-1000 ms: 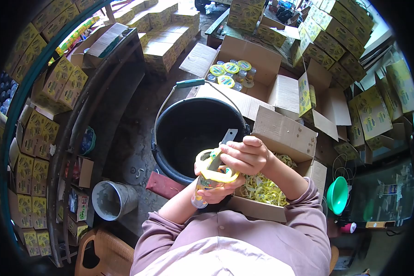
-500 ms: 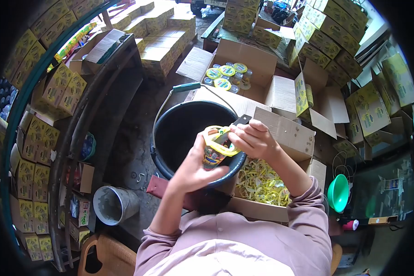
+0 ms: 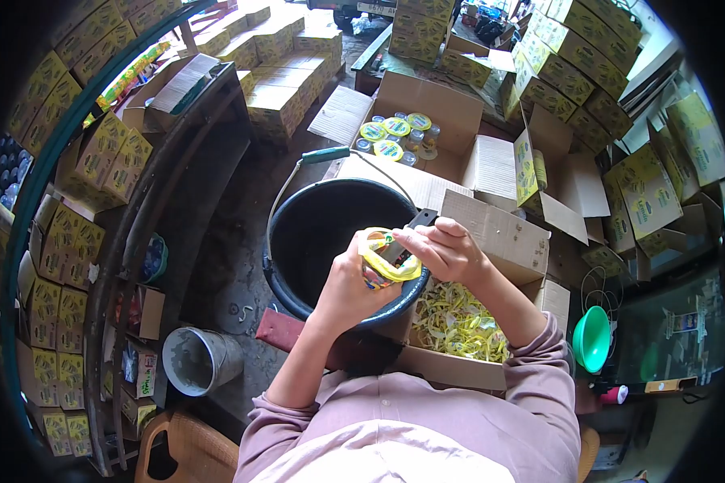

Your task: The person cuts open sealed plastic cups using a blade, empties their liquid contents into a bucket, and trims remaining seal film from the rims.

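My left hand (image 3: 342,288) is wrapped round a clear plastic cup (image 3: 376,278) with a yellow lid film, over the near right side of a black bucket (image 3: 306,233). The film's middle is cut open, and a yellow band stays round the rim. In my right hand (image 3: 445,251) is a knife (image 3: 424,217); its dark handle end sticks out above the fist, and its blade is at the cup's opening. My right fingertips touch the rim. Below that hand, a carton (image 3: 435,366) holds a heap of yellow film strips (image 3: 459,320).
Beyond the bucket, an open carton (image 3: 459,113) holds several yellow-lidded cups (image 3: 396,126). A grey pail (image 3: 192,361) stands on the floor at left. A green bowl (image 3: 592,338) is at right. Stacked yellow cartons (image 3: 286,92) and a shelf surround the spot.
My left hand has turned the cup and closed further round it, its thumb no longer stretched out. My right index finger now reaches out along the rim.
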{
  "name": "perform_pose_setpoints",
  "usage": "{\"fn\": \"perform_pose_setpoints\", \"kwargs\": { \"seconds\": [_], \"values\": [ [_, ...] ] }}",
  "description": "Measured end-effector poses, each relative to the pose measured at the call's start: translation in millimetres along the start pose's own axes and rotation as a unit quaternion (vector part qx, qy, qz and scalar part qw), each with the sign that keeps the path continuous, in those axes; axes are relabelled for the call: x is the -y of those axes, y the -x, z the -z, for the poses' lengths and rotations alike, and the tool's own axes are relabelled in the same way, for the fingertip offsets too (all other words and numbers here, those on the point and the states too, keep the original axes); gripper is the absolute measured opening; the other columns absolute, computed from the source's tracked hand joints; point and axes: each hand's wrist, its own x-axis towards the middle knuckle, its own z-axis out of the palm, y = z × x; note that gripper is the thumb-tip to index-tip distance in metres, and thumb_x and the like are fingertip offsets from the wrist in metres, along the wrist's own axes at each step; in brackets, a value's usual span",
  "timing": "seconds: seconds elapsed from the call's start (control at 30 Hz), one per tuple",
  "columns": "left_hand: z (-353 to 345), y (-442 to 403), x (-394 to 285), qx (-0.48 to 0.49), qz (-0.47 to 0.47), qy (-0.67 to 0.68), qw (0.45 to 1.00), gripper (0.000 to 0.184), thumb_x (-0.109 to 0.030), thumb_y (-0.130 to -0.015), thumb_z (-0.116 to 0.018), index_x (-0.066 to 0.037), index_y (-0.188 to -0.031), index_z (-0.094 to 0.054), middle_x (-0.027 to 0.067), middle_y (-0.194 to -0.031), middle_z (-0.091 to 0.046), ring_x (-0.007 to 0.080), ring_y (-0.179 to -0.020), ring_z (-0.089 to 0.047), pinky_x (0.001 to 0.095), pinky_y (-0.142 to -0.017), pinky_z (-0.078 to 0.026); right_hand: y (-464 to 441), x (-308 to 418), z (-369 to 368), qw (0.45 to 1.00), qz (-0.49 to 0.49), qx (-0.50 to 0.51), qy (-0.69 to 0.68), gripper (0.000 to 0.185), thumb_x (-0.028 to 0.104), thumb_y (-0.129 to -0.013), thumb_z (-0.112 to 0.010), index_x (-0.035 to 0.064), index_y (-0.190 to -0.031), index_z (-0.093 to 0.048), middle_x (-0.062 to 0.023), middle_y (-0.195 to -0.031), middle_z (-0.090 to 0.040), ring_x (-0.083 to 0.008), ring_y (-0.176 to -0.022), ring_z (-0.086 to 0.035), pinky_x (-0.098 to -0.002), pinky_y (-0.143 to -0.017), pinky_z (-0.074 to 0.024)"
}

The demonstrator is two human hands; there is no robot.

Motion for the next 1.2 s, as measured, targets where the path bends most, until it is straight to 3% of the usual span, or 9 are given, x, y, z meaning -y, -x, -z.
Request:
{"fn": "perform_pose_setpoints", "kwargs": {
  "seconds": [0.17,0.27,0.37,0.4,0.5,0.6,0.8,0.97,1.2],
  "values": [
    [5,-4,11,0.065,-0.014,0.101,0.993,0.046,-0.006,-0.065,-0.069,0.003,-0.106,-0.051,0.0065,-0.086,-0.061,0.0096,-0.076,-0.058,0.0241,-0.071,-0.048,-2,1,3,0.999,-0.006,-0.002,-0.036,0.03,0.007,-0.076,-0.062,0.001,-0.106,-0.059,-0.002,-0.089,-0.068,-0.0067,-0.062,-0.059,-0.0226,-0.069,-0.0385],
    [12,-4,9,0.117,0.056,0.144,0.981,0.042,-0.005,-0.065,-0.069,0.002,-0.104,-0.052,0.0031,-0.09,-0.059,0.008,-0.076,-0.054,0.0221,-0.071,-0.046,2,1,1,0.999,-0.005,-0.003,-0.054,0.029,0.008,-0.076,-0.062,0.0008,-0.104,-0.059,-0.0032,-0.09,-0.068,-0.0077,-0.064,-0.06,-0.0232,-0.07,-0.0388],
    [12,-4,23,0.186,-0.005,0.195,0.963,0.043,-0.004,-0.066,-0.068,0.0,-0.105,-0.052,0.0012,-0.094,-0.056,0.0068,-0.078,-0.051,0.0208,-0.073,-0.044,0,3,-2,0.996,-0.015,-0.04,-0.077,0.039,0.003,-0.073,-0.064,0.0013,-0.111,-0.058,0.0044,-0.078,-0.062,-0.0041,-0.06,-0.054,-0.0235,-0.071,-0.0412],
    [12,-1,22,0.193,0.067,0.27,0.941,0.058,-0.002,-0.065,-0.069,0.0,-0.117,-0.045,0.0048,-0.099,-0.057,0.0088,-0.09,-0.055,0.0245,-0.081,-0.046,-1,4,-2,0.996,-0.018,-0.042,-0.08,0.039,0.004,-0.073,-0.063,0.0015,-0.111,-0.058,0.0038,-0.079,-0.063,-0.0043,-0.061,-0.054,-0.0235,-0.072,-0.0413],
    [17,-1,22,0.215,0.109,0.3,0.923,0.061,-0.001,-0.065,-0.069,0.0,-0.12,-0.043,0.006,-0.098,-0.058,0.0103,-0.087,-0.058,0.026,-0.079,-0.048,-4,5,-2,0.995,-0.019,-0.045,-0.085,0.036,0.005,-0.075,-0.062,0.0021,-0.111,-0.058,0.0022,-0.082,-0.064,-0.0047,-0.062,-0.056,-0.0234,-0.072,-0.0412],
    [17,0,15,0.264,0.143,0.403,0.864,0.054,-0.002,-0.068,-0.068,-0.003,-0.116,-0.044,0.0027,-0.098,-0.057,0.0081,-0.086,-0.056,0.0238,-0.076,-0.047,-5,7,1,0.995,-0.012,-0.045,-0.085,0.033,0.007,-0.076,-0.062,0.0031,-0.108,-0.059,0.0011,-0.081,-0.065,-0.0048,-0.064,-0.058,-0.0229,-0.073,-0.0408],
    [14,0,35,0.338,0.137,0.461,0.809,0.052,-0.001,-0.066,-0.07,0.0,-0.113,-0.047,0.0093,-0.092,-0.062,0.0132,-0.076,-0.062,0.0258,-0.067,-0.051,-11,8,4,0.993,-0.011,-0.054,-0.102,0.02,0.012,-0.077,-0.061,0.0078,-0.097,-0.061,0.0014,-0.079,-0.065,-0.0052,-0.066,-0.059,-0.0226,-0.073,-0.04],
    [13,-3,37,0.345,0.103,0.477,0.801,0.05,-0.001,-0.066,-0.071,0.0,-0.11,-0.049,0.0107,-0.092,-0.062,0.0142,-0.077,-0.062,0.0256,-0.065,-0.052,-17,7,12,0.992,-0.034,-0.054,-0.11,0.007,0.013,-0.073,-0.062,0.012,-0.08,-0.059,0.0021,-0.078,-0.064,-0.0069,-0.062,-0.057,-0.0229,-0.073,-0.0395],
    [14,2,39,0.31,0.145,0.408,0.846,0.048,-0.002,-0.067,-0.07,0.0,-0.11,-0.048,0.0106,-0.097,-0.06,0.0138,-0.082,-0.061,0.0261,-0.073,-0.05,-10,0,21,0.98,-0.146,-0.102,-0.087,0.015,0.0,-0.065,-0.066,0.0128,-0.07,-0.059,0.0022,-0.069,-0.062,-0.0104,-0.059,-0.055,-0.0265,-0.069,-0.0378]
  ]
}}
